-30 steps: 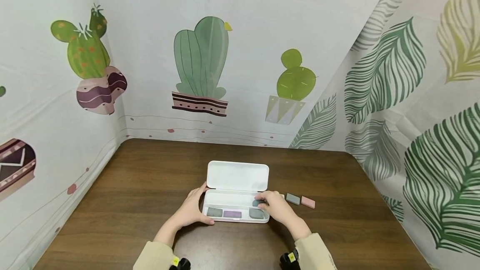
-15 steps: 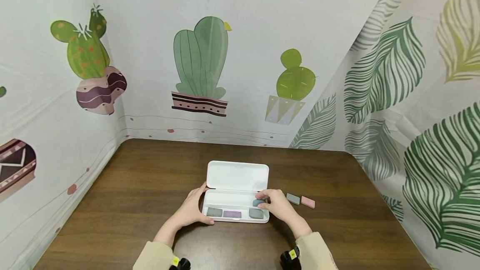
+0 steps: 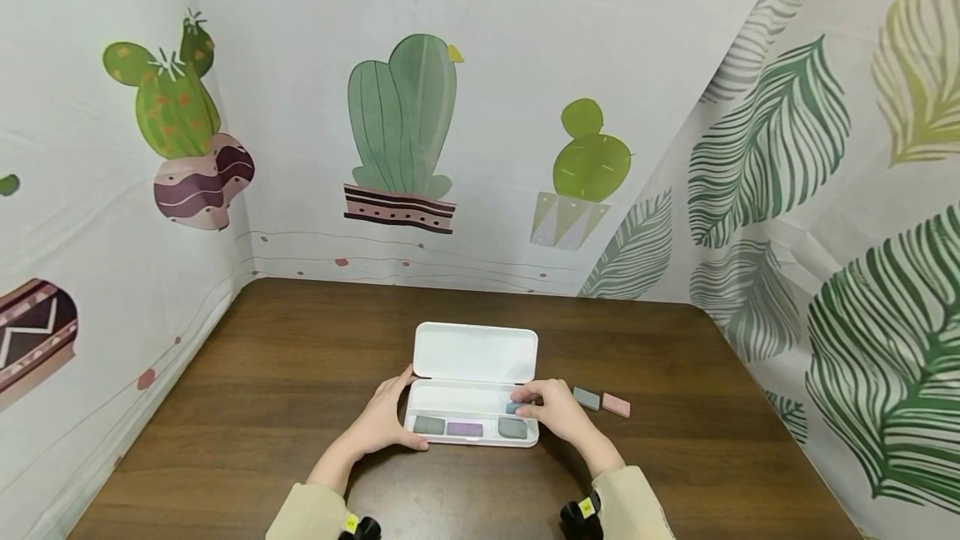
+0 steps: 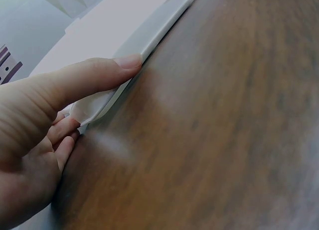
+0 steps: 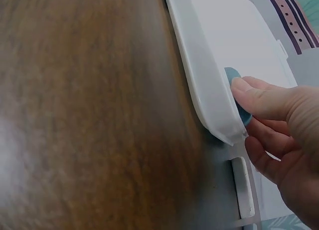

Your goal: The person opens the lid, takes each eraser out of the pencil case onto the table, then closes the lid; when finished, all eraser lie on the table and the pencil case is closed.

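Note:
A white case [image 3: 476, 352] lies open on the table, its lid tipped back. My left hand [image 3: 383, 417] holds the case's left end, with the thumb along the front edge and the other fingers at the far corner, as the left wrist view also shows. At the right end, my right hand [image 3: 558, 412] pinches a blue-grey block [image 5: 245, 115] between thumb and fingers, inside the case's back part. Along the front row sit a grey block [image 3: 429, 425], a purple block [image 3: 465, 429] and a grey-green block [image 3: 513, 427]. The fingers hide part of the blue-grey block.
To the right of the case, a grey block [image 3: 586, 398] and a pink block [image 3: 617, 405] lie on the brown wooden table [image 3: 315, 332]. A pale block [image 5: 242, 187] shows beside the case in the right wrist view. Patterned cloth [image 3: 495, 65] rises behind the table.
My right fingers have shifted slightly with the blue-grey block, and less of it shows now than half a second ago. The left hand and the case have stayed in place.

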### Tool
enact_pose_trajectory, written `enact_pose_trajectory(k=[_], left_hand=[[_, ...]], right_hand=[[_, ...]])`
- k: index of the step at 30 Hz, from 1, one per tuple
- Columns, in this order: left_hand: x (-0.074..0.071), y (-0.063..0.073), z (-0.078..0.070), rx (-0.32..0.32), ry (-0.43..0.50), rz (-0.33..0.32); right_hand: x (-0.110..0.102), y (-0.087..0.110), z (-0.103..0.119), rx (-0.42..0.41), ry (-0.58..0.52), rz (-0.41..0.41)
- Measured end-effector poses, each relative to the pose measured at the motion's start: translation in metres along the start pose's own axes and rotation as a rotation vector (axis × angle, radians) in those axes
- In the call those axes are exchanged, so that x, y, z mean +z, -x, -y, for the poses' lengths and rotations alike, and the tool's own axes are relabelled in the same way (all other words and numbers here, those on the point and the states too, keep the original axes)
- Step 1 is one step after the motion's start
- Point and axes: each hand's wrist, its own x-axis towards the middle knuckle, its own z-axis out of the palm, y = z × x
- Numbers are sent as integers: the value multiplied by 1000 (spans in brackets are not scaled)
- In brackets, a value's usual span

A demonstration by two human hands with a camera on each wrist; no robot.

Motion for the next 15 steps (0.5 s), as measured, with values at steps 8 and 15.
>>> enact_pose_trajectory(k=[8, 15], left_hand=[[1, -1, 2, -2, 5, -2], [1, -1, 2, -4, 4, -1]], right_hand=[[1, 0, -1, 12, -3, -23], [-3, 2, 0, 14, -33, -55]])
